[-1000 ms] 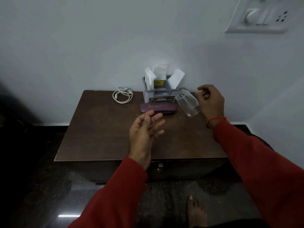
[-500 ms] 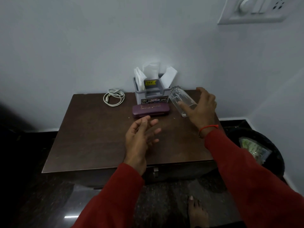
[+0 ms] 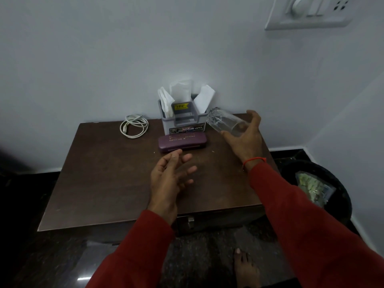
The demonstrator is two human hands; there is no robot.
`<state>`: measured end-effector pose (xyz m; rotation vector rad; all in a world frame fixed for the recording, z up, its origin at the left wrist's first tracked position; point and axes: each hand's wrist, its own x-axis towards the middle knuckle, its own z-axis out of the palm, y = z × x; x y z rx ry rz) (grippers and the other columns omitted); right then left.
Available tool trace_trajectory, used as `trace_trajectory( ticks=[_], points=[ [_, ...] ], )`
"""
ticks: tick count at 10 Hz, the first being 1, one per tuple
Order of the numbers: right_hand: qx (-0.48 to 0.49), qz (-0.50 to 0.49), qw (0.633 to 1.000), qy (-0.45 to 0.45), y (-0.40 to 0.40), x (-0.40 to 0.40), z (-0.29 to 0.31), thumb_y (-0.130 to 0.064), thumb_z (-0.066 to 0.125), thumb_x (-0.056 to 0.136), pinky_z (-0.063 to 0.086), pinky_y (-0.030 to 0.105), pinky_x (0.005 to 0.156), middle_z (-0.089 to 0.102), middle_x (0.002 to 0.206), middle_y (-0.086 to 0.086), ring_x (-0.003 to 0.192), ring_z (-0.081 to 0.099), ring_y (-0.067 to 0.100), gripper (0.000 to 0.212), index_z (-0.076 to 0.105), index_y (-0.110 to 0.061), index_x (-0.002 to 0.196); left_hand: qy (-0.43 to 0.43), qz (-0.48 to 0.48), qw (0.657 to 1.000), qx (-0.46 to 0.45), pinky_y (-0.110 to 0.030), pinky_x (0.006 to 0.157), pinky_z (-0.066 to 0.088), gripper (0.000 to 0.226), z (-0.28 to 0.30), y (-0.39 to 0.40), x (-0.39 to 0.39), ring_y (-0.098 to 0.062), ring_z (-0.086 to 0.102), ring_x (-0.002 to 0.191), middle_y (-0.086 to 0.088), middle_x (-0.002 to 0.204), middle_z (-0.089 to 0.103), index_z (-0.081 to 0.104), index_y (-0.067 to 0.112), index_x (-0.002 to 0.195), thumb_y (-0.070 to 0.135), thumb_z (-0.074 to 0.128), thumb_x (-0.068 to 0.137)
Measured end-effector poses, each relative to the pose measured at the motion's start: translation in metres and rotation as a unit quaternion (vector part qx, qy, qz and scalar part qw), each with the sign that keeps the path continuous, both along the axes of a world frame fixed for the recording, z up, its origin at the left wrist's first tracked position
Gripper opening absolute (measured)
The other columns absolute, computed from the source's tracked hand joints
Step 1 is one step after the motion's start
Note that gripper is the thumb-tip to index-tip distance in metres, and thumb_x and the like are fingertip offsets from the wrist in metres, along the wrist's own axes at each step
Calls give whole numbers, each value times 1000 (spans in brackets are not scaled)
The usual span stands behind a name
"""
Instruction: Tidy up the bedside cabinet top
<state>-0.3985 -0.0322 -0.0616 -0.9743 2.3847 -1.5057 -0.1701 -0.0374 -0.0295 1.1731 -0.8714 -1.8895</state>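
Two hands are over the bedside cabinet top (image 3: pixel 99 183). The left hand (image 3: pixel 169 179) stays slack and empty just in front of the purple spectacle case (image 3: pixel 182 142). Rightward, beside the grey organiser (image 3: pixel 182 123), the right hand (image 3: pixel 245 140), which a second ago lay beside the tilted drinking glass (image 3: pixel 225 121), now cups it from below, so lifting it seems underway.

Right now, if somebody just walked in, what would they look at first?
Probably the clear glass, tipped on its side in the right hand at the back right of the brown cabinet top. Next, the grey organiser stuffed with white papers against the wall, with the purple case lying in front of it.
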Motion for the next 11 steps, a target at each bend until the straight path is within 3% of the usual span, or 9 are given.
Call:
trace_trajectory(
  ticks=[2,3,4,6,8,11],
  points=[
    [-98,-19,995,7,-15,-7,13,-27,84,73,51,15,80,55,119,5,105,61,21,86,31,-26,140,1,-3,1000,2,-34,70,55,22,-1,-9,-3,-25,76,96,0,108,79,67,22,119,31,57,102],
    [-113,-18,993,10,-25,-7,14,-29,84,73,58,32,85,53,122,2,107,62,22,88,29,-28,142,1,-7,1000,2,-35,70,54,21,-3,-13,-8,-24,76,94,0,109,79,67,23,118,32,57,102],
    [-124,-16,992,8,-36,-6,16,-26,84,72,58,29,85,53,124,2,105,62,18,91,29,-28,144,4,-11,1000,6,-34,70,54,19,-4,-18,-12,-24,76,93,0,109,79,67,23,116,31,57,102],
    [-101,12,994,28,-60,-7,16,-25,84,74,45,4,77,53,130,4,108,58,16,93,27,-29,148,8,-7,1000,9,-33,68,53,19,-8,-33,-16,-23,76,91,-1,110,79,65,23,117,30,57,102],
    [-89,-9,995,51,-76,-11,9,-35,81,73,53,46,94,57,129,5,114,58,23,83,35,-24,141,21,0,1000,15,-33,68,55,20,-11,-46,-19,-26,77,93,-5,110,79,64,20,119,29,56,103],
    [-79,-15,996,47,-78,-9,9,-47,77,71,46,55,101,54,136,4,122,54,24,94,24,-29,147,39,1,999,4,-33,70,55,18,-6,-54,-18,-29,76,98,-4,111,78,66,24,114,29,52,104]
  ],
)
